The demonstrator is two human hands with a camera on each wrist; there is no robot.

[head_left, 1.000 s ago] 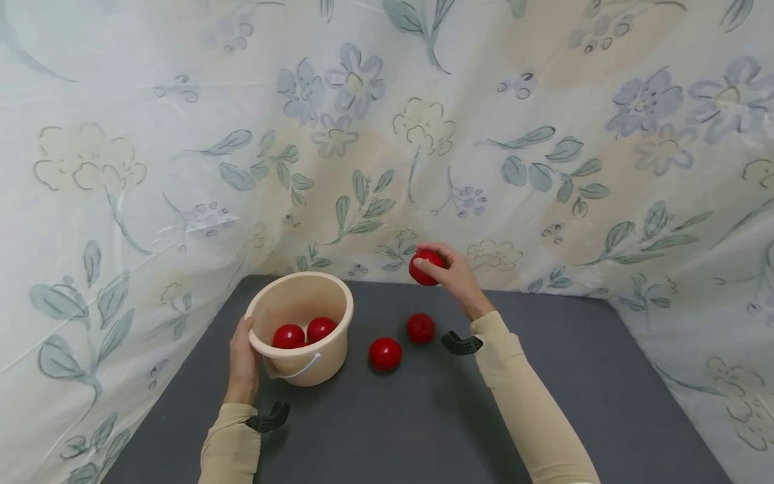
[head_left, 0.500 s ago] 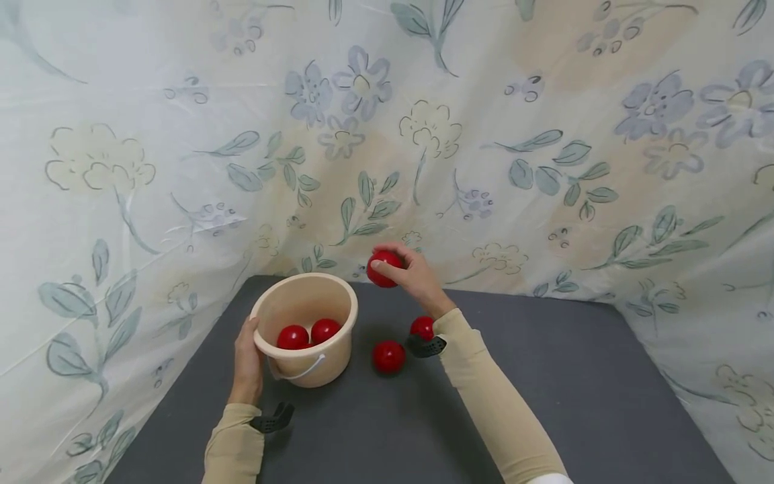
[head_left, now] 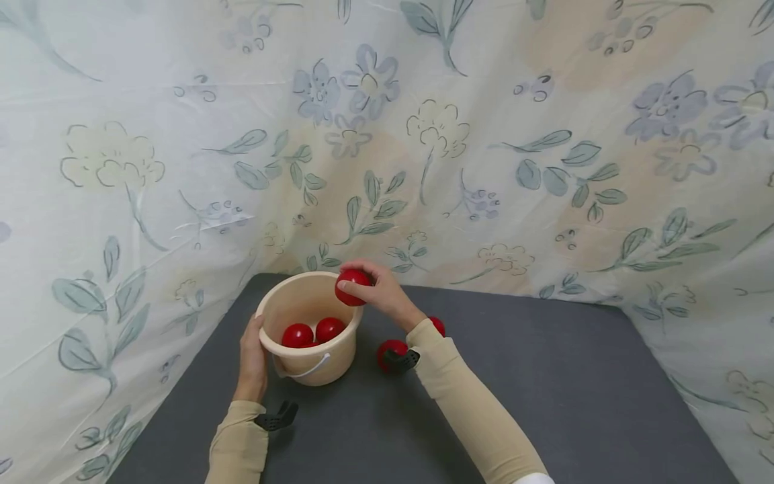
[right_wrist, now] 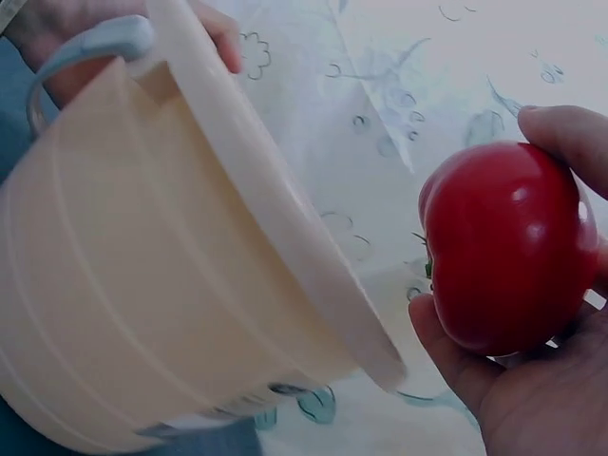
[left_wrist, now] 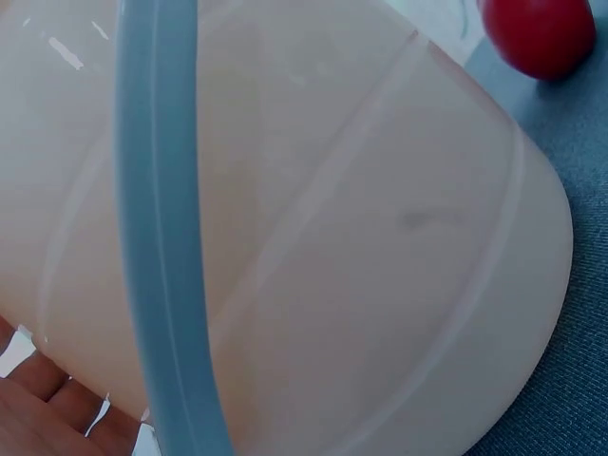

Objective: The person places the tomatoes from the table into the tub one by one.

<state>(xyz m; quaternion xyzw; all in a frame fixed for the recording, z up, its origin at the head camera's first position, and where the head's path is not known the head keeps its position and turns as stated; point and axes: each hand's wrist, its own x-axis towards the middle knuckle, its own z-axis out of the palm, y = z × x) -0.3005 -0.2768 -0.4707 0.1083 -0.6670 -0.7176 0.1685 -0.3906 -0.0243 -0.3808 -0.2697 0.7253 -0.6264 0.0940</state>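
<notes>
My right hand (head_left: pixel 383 292) grips a red tomato (head_left: pixel 353 287) over the right rim of a cream bucket (head_left: pixel 323 366). The right wrist view shows a thumb and fingers around this tomato (right_wrist: pixel 508 247), with a bit of green stem. On the bucket's left side my left hand (head_left: pixel 250 356) holds the wall near the rim; its fingers (left_wrist: pixel 52 408) are partly hidden by the bucket in the left wrist view. Inside lie red tomatoes (head_left: pixel 298 335), two plainly seen and a sliver of another below. The pale handle (head_left: pixel 308 368) hangs down in front.
Right of the bucket, a tomato (head_left: pixel 390 349) on the dark grey tabletop (head_left: pixel 544 376) is partly covered by the right wrist's black mount (head_left: pixel 402 361). Behind the right sleeve another tomato (head_left: pixel 438 326) shows in part. Flowered cloth (head_left: pixel 484 168) hangs at the back and sides.
My right hand has carried its tomato leftward and slightly down, from above the table's far edge to the bucket's rim. The left hand stays on the bucket.
</notes>
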